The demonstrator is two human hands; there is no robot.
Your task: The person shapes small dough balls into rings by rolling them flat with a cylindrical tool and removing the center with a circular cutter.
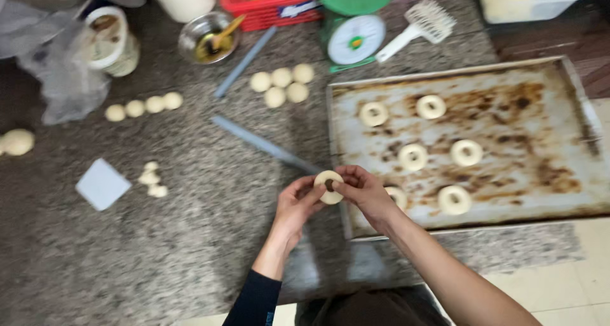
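Observation:
Both my hands hold one pale dough ring (330, 187) with a hole in its middle, just above the granite counter. My left hand (295, 206) grips its left side and my right hand (366, 192) its right side, at the near left corner of a stained metal baking tray (546, 142). Several finished dough rings (466, 152) lie spaced out on the tray. One ring (399, 197) sits partly hidden behind my right hand.
Several dough balls (281, 84) lie in clusters on the counter, with more dough balls (144, 105) at the left. Two grey strips (264, 145), a white scraper (102, 183), a green kitchen scale (353, 37), a white roller tool (422, 24), a small bowl (208, 37) and a red basket (270, 5) stand about.

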